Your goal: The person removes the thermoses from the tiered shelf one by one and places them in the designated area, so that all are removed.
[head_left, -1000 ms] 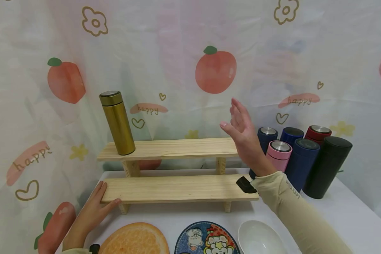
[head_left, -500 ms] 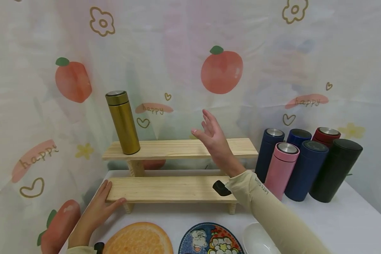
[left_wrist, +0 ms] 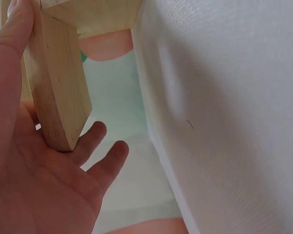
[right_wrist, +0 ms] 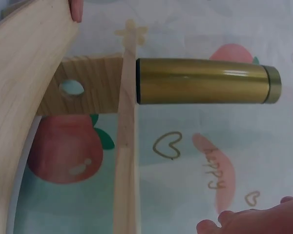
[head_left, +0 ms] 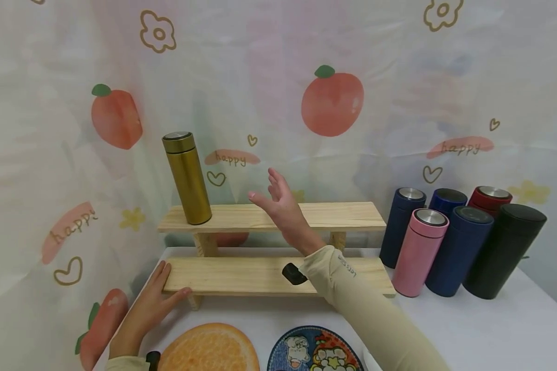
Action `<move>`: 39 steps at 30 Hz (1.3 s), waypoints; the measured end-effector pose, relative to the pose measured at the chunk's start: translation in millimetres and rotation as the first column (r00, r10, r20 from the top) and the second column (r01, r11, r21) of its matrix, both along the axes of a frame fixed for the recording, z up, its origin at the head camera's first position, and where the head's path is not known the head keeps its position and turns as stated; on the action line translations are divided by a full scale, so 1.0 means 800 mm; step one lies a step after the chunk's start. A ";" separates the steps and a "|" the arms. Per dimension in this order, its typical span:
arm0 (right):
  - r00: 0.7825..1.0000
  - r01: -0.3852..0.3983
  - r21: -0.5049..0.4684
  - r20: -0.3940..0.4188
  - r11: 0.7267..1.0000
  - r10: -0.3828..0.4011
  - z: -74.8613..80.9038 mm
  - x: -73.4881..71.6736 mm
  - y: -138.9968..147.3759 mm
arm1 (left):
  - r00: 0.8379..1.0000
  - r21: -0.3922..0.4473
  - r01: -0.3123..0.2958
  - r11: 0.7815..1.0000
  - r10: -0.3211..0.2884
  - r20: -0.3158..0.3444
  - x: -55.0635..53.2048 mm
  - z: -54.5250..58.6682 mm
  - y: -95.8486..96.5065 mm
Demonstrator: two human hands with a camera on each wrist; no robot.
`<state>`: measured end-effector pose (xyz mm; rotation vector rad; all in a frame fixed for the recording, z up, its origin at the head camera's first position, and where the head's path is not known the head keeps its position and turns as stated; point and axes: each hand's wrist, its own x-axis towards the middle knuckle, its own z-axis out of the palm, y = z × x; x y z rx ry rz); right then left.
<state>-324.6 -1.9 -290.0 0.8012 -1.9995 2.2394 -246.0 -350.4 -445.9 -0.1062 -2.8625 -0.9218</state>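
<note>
A gold thermos (head_left: 189, 180) with a silver-topped lid stands upright at the left end of the upper board of a two-step wooden shelf (head_left: 241, 275). My left hand (head_left: 150, 309) holds the lower board's left end, thumb along the front; in the left wrist view the board's end (left_wrist: 58, 92) lies against the palm (left_wrist: 49, 180), between thumb and fingers. Over the upper board, to the right of the thermos, my right hand (head_left: 285, 214) is in the air with thumb spread and nothing in it. Its fingers (right_wrist: 263, 222) show apart from the thermos (right_wrist: 200, 82) in the right wrist view.
Right of the shelf stand several thermoses, among them a pink one (head_left: 420, 252), a navy one (head_left: 459, 252), a black one (head_left: 505, 252) and a red one (head_left: 491, 201). In front lie an orange round mat (head_left: 209, 348) and a cartoon denim-patterned one (head_left: 313, 350).
My right hand has moved left along the upper board, from beside the thermos group towards the gold thermos. The sleeve now covers most of the white bowl. The left hand keeps its place.
</note>
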 end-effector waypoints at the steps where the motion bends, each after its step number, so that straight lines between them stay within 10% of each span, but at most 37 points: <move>1: 1.000 -0.005 0.006 0.005 1.000 0.005 -0.001 -0.001 -0.006 | 1.000 -0.001 -0.001 1.000 0.001 -0.007 0.000 -0.001 0.000; 19: 0.999 0.008 0.166 0.036 0.986 -0.014 -0.007 -0.016 -0.111 | 1.000 0.018 0.010 1.000 -0.010 -0.011 -0.003 0.001 0.001; 39: 0.988 -0.005 0.063 0.153 0.998 -0.005 0.009 -0.038 -0.191 | 1.000 0.028 0.009 1.000 -0.008 -0.026 -0.006 -0.003 -0.003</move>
